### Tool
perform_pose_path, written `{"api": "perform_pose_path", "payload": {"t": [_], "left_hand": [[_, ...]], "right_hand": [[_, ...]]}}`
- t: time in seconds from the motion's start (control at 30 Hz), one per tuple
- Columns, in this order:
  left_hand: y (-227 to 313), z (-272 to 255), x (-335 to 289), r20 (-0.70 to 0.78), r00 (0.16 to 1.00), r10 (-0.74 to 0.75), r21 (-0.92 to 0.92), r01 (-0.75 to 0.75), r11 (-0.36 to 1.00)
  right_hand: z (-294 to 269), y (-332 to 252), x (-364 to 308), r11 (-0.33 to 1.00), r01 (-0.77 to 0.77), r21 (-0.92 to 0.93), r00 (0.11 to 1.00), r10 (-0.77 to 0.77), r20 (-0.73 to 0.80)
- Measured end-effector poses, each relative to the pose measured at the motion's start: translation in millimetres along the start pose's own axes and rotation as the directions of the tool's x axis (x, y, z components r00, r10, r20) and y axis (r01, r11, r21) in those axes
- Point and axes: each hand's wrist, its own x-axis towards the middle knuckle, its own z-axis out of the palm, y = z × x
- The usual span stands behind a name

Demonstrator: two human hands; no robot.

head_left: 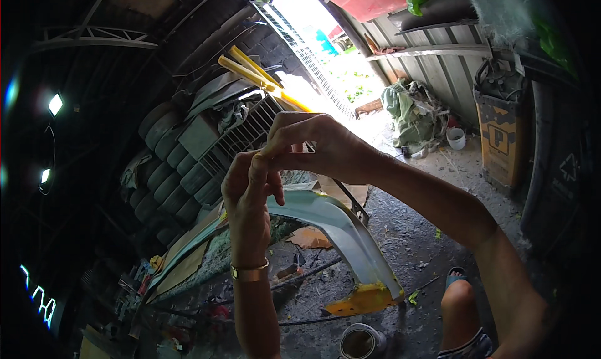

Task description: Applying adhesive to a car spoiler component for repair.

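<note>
Left hand (245,196): raised, fingers bent, tips meeting the right hand's; we log a gold-toned band (250,273) on the wrist.
Right hand (322,143): arm in from the right, thumb and fingers pinched toward the left fingertips.
Fingers: both sets bunched tip to tip; we can't tell if something small sits between.
Curved panel (335,221): pale blue-white, arching beyond and below the hands, the large thing nearest them.
Panel end (363,299): yellow-orange, low, near a round open can (380,343).
Left background: we see stacked tyres (168,187), yellow poles (250,72).
Right background: orange bin (501,137), white bucket (456,138), green bundle (404,108) beside the bright doorway (350,65).
</note>
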Motion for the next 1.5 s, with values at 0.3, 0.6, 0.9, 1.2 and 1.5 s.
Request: {"api": "perform_pose_path", "payload": {"t": [0.3,0.6,0.9,1.2,1.5], "left_hand": [[-12,-11,8,0.153,0.958,-0.244,-0.056,0.255,0.965],[-29,-21,12,0.278,0.863,-0.422,0.067,0.421,0.904],[-50,-39,2,0.127,0.910,-0.395,0.387,0.321,0.864],[-66,-37,-16,0.334,0.855,-0.397,0.686,0.069,0.725],[-63,-37,-20,0.359,0.840,-0.406,0.660,0.079,0.747]], "right_hand": [[5,12,-15,0.999,-0.043,0.023,0.992,0.045,-0.116],[-1,40,-44,0.996,-0.083,-0.041,0.996,0.082,-0.033],[15,92,-95,0.706,-0.437,0.558,0.796,0.592,-0.126],[22,119,-126,0.601,-0.650,0.464,0.706,0.704,0.077],[22,111,-118,0.575,-0.678,0.458,0.679,0.729,0.089]]}}
